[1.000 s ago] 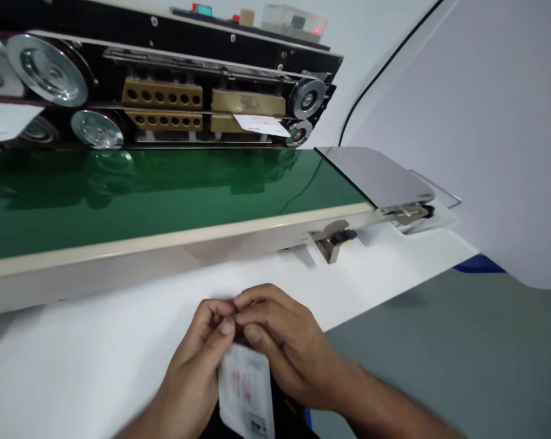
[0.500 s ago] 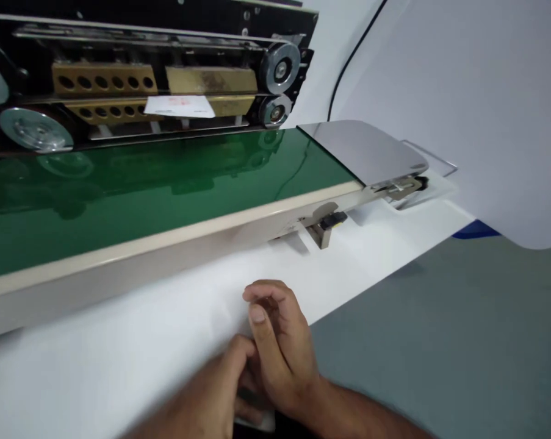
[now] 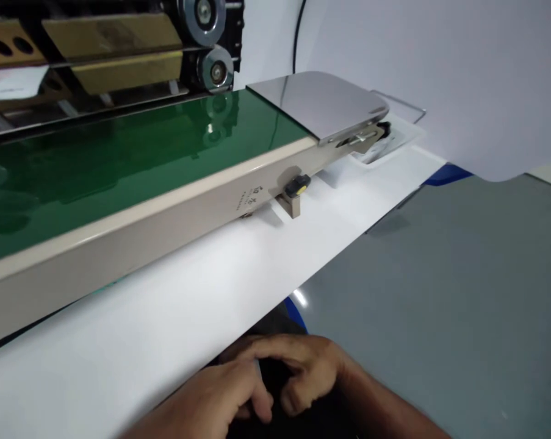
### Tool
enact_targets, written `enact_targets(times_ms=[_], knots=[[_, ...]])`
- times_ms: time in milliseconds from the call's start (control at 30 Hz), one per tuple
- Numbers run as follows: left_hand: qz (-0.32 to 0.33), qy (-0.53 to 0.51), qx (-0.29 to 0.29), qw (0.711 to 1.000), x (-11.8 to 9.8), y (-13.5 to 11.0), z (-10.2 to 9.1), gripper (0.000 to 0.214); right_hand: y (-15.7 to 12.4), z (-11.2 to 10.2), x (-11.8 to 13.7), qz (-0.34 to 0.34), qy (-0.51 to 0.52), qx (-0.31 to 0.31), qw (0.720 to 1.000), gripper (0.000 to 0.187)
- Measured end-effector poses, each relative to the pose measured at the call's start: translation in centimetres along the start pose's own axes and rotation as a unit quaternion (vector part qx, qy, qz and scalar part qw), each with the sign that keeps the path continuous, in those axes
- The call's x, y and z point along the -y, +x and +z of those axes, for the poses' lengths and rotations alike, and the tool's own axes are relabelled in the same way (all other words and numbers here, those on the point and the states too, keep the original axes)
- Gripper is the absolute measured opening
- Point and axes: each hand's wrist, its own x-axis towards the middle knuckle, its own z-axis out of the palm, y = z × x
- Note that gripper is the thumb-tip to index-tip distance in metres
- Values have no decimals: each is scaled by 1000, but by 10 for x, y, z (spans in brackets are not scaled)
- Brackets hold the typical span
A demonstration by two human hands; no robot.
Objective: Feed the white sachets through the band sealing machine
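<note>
My left hand (image 3: 211,405) and my right hand (image 3: 305,372) are low in the head view, just past the near edge of the white tabletop (image 3: 197,299), over a dark surface. The fingers of both are curled and meet each other. Whatever is between them is hidden. A small white printed pouch (image 3: 10,82) rides in the sealing band of the machine at the upper left, above the green conveyor belt (image 3: 119,152).
The sealer's beige frame (image 3: 133,225) runs along the table, with a yellow-and-black knob (image 3: 297,185) on its front. A grey metal plate (image 3: 318,103) ends the belt at the right. A white sheet (image 3: 440,79) hangs at the upper right. Grey floor (image 3: 440,292) lies to the right.
Both hands have dropped from the tabletop to below its near edge, and the white pouch they held no longer shows. The pouch in the sealer has travelled left.
</note>
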Motion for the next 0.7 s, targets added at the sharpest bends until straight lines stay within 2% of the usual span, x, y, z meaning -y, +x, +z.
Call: enact_targets(times_ms=[133, 200, 267, 367, 400, 467, 567, 633, 700], knots=[[71, -41, -45, 996, -6, -6, 3, 20, 9, -3, 0, -23, -156, -54, 986, 34], [132, -68, -99, 984, -12, -9, 8, 24, 9, 3, 7, -42, -179, -83, 979, 25], [149, -96, -176, 968, -20, -13, 14, 28, 6, 10, 22, -57, -199, -130, 970, 23], [65, -186, -289, 937, -34, -16, 16, 24, 3, 13, 55, -68, -240, -257, 934, 17], [28, -220, -310, 924, -38, -16, 14, 21, 4, 13, 67, -67, -254, -295, 919, 14], [-21, -260, -318, 912, -45, -15, 9, 20, 11, 10, 85, -63, -265, -336, 902, 11], [-14, -257, -332, 908, -48, -10, 1, 24, 28, 7, 99, -90, -160, -360, 914, 17], [6, -272, -372, 887, -45, -8, -3, 28, 39, 9, 100, -132, -49, -348, 927, 28], [22, -295, -418, 859, -40, -7, -4, 34, 48, 11, 97, -157, 8, -308, 938, 30]])
